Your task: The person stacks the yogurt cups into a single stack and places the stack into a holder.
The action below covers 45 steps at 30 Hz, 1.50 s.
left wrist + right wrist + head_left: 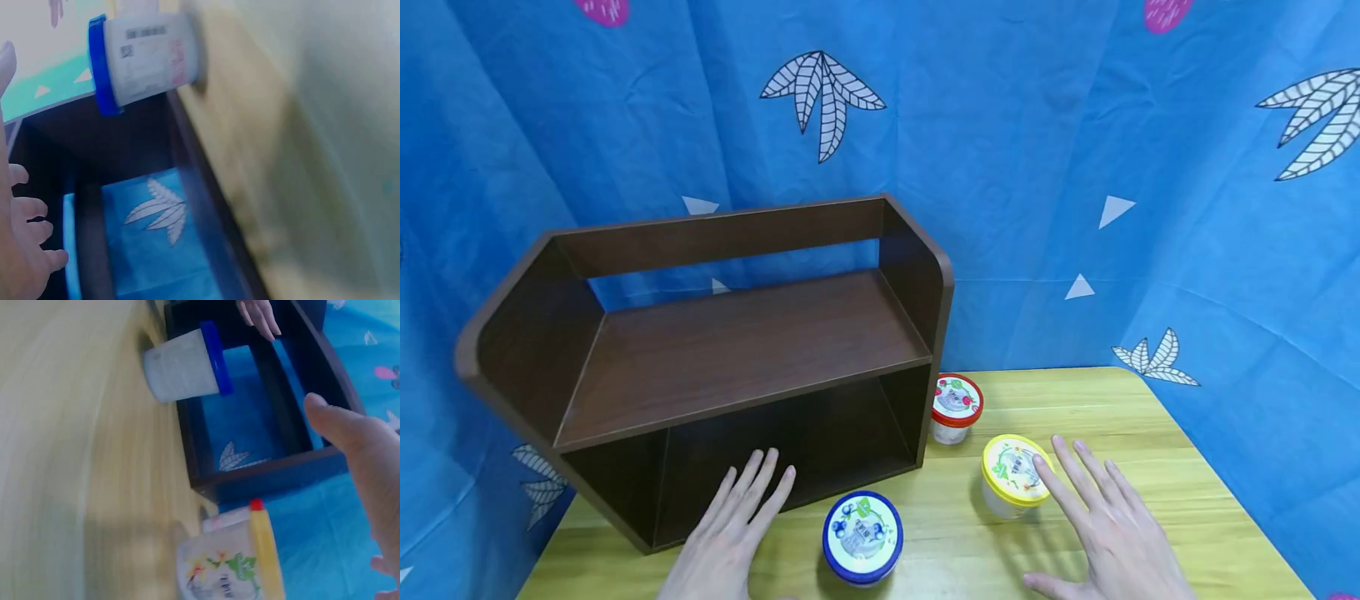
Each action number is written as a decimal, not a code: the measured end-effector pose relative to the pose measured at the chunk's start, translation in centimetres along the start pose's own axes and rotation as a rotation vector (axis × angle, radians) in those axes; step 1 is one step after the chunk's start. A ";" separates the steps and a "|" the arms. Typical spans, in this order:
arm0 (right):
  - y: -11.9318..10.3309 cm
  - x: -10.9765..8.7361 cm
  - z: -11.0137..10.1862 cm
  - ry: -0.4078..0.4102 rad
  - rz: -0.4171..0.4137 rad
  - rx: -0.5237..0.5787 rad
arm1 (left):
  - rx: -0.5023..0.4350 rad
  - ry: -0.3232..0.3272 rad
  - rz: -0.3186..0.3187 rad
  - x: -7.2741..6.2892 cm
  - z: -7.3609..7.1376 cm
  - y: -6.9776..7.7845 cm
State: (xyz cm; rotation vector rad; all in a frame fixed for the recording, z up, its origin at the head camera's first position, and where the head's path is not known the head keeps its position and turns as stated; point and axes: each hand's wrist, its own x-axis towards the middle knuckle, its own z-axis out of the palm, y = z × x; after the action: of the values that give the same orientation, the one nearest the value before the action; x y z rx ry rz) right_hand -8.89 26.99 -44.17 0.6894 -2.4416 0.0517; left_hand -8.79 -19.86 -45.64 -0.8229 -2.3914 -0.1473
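We hold our left hand [722, 533] with fingers extended; at its three o'clock stands the blue-lidded tub [862, 535], the brown shelf [752, 346] at that tub's eleven. Our right hand [1116, 533] is splayed, the yellow-lidded tub [1011, 475] at its ten o'clock; whether they touch, we cannot tell.

Table [1075, 392]: pale yellowish wood grain, rounded far right corner. Dark brown two-level shelf [760, 350] standing on left part. Blue-lidded tub [862, 537] upright before shelf; red-lidded tub [957, 402] beside shelf's right side; yellow-lidded tub [1013, 473] upright, nearer, farther right.
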 end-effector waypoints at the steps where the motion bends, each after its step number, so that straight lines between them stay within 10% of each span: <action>1: 0.1 0.0 0.2 0.000 0.006 0.012 | -0.031 0.006 -0.002 -0.1 0.3 0.0; 23: 1.8 -1.3 4.3 -0.094 0.225 0.224 | -0.564 -0.221 -0.282 -1.0 3.4 0.5; 33: 2.6 -1.8 5.4 -0.162 0.362 0.379 | -0.851 -0.418 -0.533 -0.6 4.4 1.3; 45: 3.3 -1.6 6.5 -0.151 0.487 0.670 | -0.972 -0.406 -0.498 -0.7 6.0 1.5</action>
State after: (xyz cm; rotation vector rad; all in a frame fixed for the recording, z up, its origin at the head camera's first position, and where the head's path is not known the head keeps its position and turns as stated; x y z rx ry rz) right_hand -12.92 29.34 -50.03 0.3455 -2.6815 1.0779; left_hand -10.50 -17.35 -51.04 -0.6457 -2.8339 -1.5563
